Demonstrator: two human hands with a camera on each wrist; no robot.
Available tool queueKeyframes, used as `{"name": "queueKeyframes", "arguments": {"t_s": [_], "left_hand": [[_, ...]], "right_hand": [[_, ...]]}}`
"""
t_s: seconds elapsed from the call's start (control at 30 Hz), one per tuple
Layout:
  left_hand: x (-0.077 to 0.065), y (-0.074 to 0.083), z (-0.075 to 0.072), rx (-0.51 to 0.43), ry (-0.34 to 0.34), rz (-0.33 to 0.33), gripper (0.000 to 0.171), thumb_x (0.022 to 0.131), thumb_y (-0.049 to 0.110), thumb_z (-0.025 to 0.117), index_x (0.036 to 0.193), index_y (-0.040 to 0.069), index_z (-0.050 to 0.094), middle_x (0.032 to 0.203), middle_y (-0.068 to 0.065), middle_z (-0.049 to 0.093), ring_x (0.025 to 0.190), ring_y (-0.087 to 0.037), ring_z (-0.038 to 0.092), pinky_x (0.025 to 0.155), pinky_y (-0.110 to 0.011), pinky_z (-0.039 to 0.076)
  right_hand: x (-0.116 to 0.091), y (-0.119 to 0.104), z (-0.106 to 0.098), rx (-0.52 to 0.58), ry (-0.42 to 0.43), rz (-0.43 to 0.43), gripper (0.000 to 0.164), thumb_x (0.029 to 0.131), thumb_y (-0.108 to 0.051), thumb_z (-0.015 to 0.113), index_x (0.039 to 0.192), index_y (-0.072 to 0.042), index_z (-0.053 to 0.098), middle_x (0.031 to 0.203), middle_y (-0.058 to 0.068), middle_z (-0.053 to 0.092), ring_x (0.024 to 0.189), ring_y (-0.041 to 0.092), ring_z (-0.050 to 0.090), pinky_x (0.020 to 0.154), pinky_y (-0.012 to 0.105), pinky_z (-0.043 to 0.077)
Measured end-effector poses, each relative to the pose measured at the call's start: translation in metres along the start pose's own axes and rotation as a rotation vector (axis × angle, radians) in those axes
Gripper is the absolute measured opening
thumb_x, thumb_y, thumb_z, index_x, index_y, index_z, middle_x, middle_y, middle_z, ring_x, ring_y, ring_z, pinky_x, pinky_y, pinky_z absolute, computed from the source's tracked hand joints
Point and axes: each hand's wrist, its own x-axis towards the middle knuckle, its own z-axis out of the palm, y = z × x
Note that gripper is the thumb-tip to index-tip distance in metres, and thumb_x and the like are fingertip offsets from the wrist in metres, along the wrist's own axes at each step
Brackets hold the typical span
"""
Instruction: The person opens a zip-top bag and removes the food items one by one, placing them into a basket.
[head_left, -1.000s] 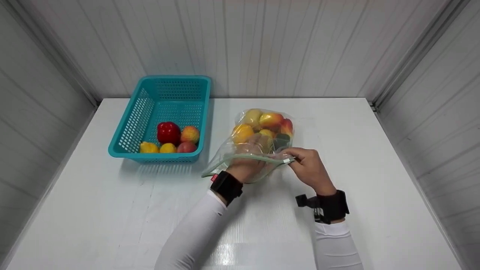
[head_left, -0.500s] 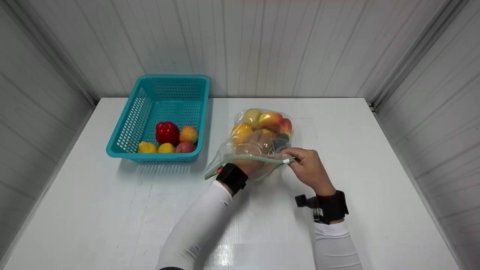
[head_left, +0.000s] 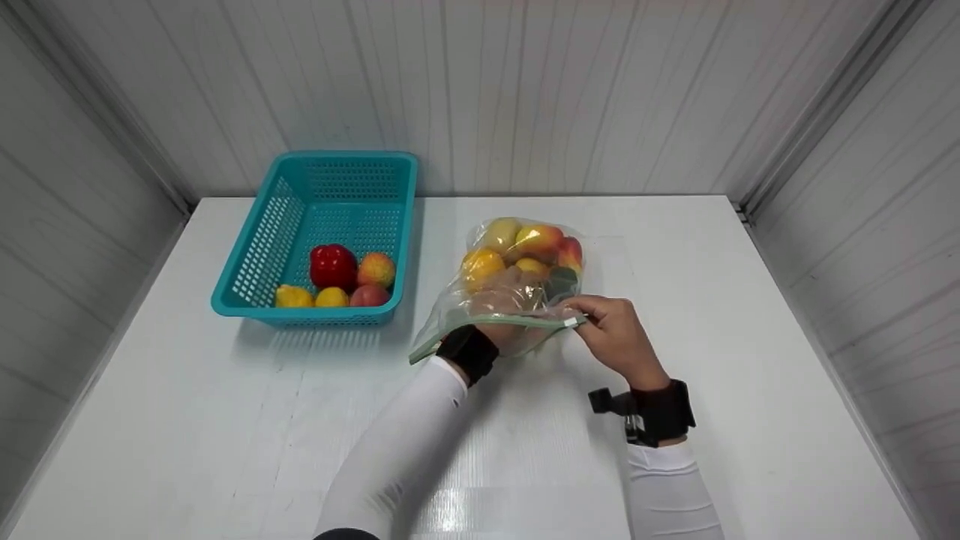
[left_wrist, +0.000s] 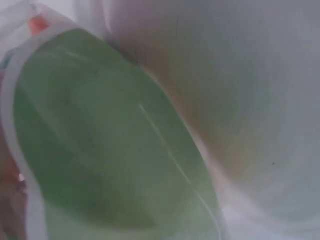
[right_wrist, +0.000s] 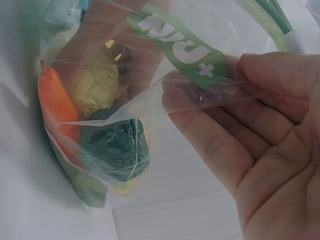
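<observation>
A clear zip bag with a green zip strip lies on the table, bulging with colourful fruit and vegetables. My left hand is inside the bag past its mouth, seen through the film. In the right wrist view its fingers curve round a pale yellow lumpy piece, beside a dark green piece and an orange-red one. My right hand pinches the right end of the bag's mouth near the white slider. Green printed film fills much of the left wrist view, hiding the left fingers there.
To the left stands a turquoise basket holding a red bell pepper, a peach-like fruit and several other fruits along its near side. White panelled walls border the white table at the back and sides.
My left hand has slid slightly deeper into the bag, its wristband now at the zip strip. The right hand keeps its pinch on the mouth. The basket's contents are the same.
</observation>
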Motion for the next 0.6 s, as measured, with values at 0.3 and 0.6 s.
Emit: {"name": "queueKeyframes", "arguments": {"t_s": [0.3, 0.6], "left_hand": [[-0.005, -0.004, -0.001, -0.106, 0.015, -0.012, 0.077, 0.082, 0.085, 0.057, 0.138, 0.032, 0.062, 0.128, 0.005, 0.063, 0.116, -0.014, 0.057, 0.104, -0.041, 0.047], [-0.012, -0.006, -0.009, -0.253, 0.035, 0.018, 0.079, 0.082, 0.082, 0.062, 0.139, 0.027, 0.061, 0.137, 0.000, 0.060, 0.127, -0.017, 0.053, 0.110, -0.044, 0.042]], "right_hand": [[0.000, 0.001, 0.000, -0.012, 0.004, -0.018, 0.016, 0.096, 0.003, 0.067, 0.101, -0.004, 0.081, 0.095, 0.004, 0.078, 0.079, 0.007, 0.061, 0.072, 0.018, 0.048], [0.000, 0.001, -0.001, -0.016, -0.003, -0.028, 0.013, 0.096, 0.000, 0.069, 0.102, -0.002, 0.080, 0.094, 0.005, 0.078, 0.072, 0.009, 0.056, 0.065, 0.019, 0.045]]}}
